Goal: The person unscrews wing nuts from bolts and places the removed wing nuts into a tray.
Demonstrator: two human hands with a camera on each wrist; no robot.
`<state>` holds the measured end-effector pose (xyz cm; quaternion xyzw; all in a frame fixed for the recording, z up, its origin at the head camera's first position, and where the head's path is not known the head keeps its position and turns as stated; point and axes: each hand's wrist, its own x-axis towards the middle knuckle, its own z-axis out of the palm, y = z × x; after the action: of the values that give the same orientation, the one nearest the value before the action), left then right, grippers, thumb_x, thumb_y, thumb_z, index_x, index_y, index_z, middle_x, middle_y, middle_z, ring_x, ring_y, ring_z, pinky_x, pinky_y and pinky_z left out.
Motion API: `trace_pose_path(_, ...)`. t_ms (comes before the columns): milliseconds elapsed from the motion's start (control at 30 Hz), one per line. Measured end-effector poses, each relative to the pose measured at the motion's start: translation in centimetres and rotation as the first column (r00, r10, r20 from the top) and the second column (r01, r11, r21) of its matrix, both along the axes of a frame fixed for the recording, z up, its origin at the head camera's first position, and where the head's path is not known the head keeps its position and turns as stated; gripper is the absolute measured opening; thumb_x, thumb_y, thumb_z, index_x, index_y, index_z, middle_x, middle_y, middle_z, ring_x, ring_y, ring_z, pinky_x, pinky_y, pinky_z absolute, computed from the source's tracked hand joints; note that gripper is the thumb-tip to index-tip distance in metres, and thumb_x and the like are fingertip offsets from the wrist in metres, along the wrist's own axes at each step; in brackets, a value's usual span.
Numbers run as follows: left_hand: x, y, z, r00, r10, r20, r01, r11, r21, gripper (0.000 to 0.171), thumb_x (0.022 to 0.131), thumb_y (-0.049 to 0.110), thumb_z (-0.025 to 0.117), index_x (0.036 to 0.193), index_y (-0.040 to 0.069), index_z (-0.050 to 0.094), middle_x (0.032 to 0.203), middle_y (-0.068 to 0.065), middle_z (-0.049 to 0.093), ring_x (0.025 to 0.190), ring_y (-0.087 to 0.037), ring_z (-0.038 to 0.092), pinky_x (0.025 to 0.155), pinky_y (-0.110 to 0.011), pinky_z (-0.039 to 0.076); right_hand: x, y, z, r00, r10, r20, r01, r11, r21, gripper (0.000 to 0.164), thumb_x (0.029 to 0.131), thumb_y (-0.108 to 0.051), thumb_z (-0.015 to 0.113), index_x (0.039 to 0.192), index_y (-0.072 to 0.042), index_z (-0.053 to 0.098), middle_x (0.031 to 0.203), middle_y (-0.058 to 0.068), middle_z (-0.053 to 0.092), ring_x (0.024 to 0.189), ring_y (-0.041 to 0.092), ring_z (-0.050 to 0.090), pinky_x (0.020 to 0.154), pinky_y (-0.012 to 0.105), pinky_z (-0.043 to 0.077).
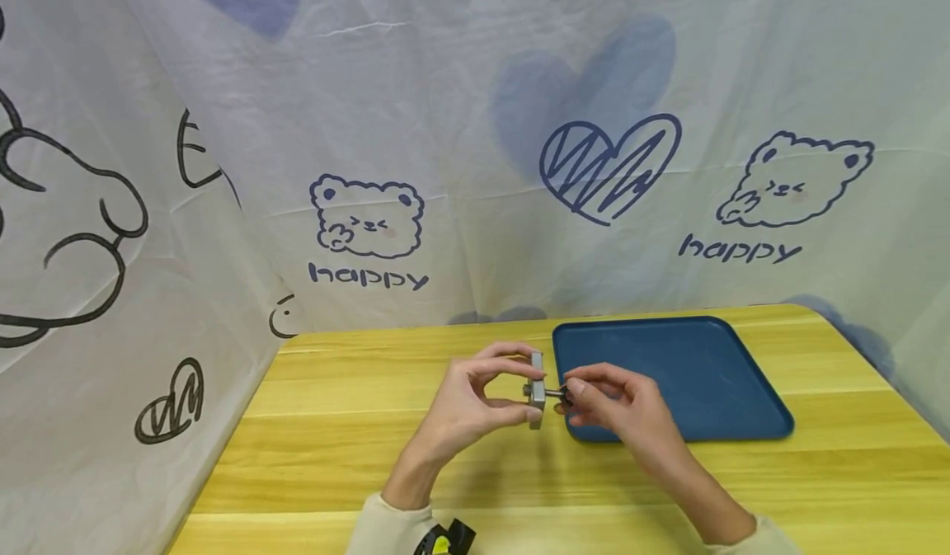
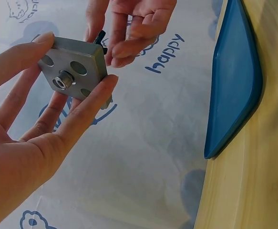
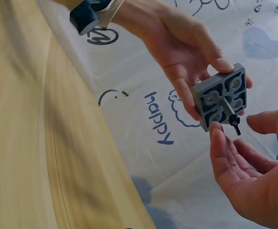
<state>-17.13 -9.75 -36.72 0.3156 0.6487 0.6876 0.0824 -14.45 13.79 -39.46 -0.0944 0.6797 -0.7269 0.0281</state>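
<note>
My left hand (image 1: 463, 402) holds a grey square metal plate (image 2: 74, 64) by its edges between thumb and fingers, above the table. The plate has round holes, and a metal fitting (image 2: 64, 79) shows at the middle of one face. From its ribbed other face (image 3: 214, 109) a thin metal rod (image 3: 228, 106) sticks out, with a small black crossbar (image 3: 237, 126) at its end. Around that crossbar my right hand (image 1: 619, 402) has its thumb and fingers bent loosely. In the right wrist view the thumb stands apart from the bar; a finger may touch it.
A blue tray (image 1: 668, 382) lies on the wooden table (image 1: 319, 448), right of and behind the hands. Behind the table hangs a white printed cloth (image 1: 460, 126). A black device (image 1: 445, 538) is on the left wrist.
</note>
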Motion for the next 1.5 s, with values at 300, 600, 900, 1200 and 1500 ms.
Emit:
trace_pose_path(300,0.2,0.4,-0.2,0.999,0.000,-0.040,-0.002,0.999,-0.044,0.032,0.082,-0.010,0.080,0.114,-0.007,0.073,0.138,-0.014,0.056,0.132,-0.032,0.053,0.085,-0.046,0.062,-0.3,0.6,-0.1,0.970,0.178,0.165,-0.160,0.981,-0.112,0.033,0.102,-0.020,0.067,0.124,0.005,0.066,0.101,0.011,0.076,0.092,0.021,0.075,0.080,0.033,0.063)
trace_pose_path(600,0.2,0.3,-0.2,1.000,0.008,-0.013,-0.008,1.000,-0.021,0.037,0.082,-0.009,0.080,0.118,-0.005,0.073,0.140,-0.015,0.056,0.135,-0.032,0.051,0.088,-0.046,0.061,-0.2,0.5,-0.2,0.987,0.148,0.059,-0.142,0.985,-0.093,0.032,0.100,-0.014,0.069,0.119,0.010,0.062,0.100,0.015,0.075,0.091,0.022,0.074,0.079,0.038,0.064)
trace_pose_path(900,0.1,0.0,-0.1,1.000,0.016,0.013,-0.016,1.000,0.021,0.037,0.084,-0.004,0.081,0.120,-0.006,0.072,0.140,-0.017,0.056,0.134,-0.032,0.052,0.092,-0.049,0.059,0.4,-0.4,-0.5,0.949,0.005,-0.316,0.027,0.995,0.097,0.011,0.097,-0.004,0.070,0.107,0.001,0.069,0.103,0.015,0.073,0.091,0.023,0.075,0.077,0.041,0.064)
trace_pose_path(1200,-0.2,-0.2,0.0,0.999,0.036,-0.030,-0.036,0.999,0.007,0.038,0.084,-0.002,0.083,0.120,-0.005,0.072,0.138,-0.013,0.059,0.134,-0.028,0.054,0.112,-0.043,0.046,0.3,-0.8,-1.2,0.712,-0.009,-0.702,0.227,0.949,0.218,0.030,0.085,0.014,0.076,0.098,-0.013,0.071,0.108,0.008,0.073,0.095,0.021,0.074,0.078,0.027,0.062)
trace_pose_path(1500,-0.2,-0.5,0.0,0.999,0.035,-0.016,-0.035,0.999,0.028,0.038,0.083,0.000,0.084,0.119,-0.003,0.073,0.138,-0.014,0.059,0.132,-0.029,0.056,0.113,-0.045,0.044,-0.7,-0.9,-1.5,0.387,0.020,-0.922,0.330,0.931,0.158,0.019,0.101,-0.020,0.068,0.094,-0.004,0.075,0.110,0.020,0.074,0.095,0.032,0.074,0.075,0.018,0.060)
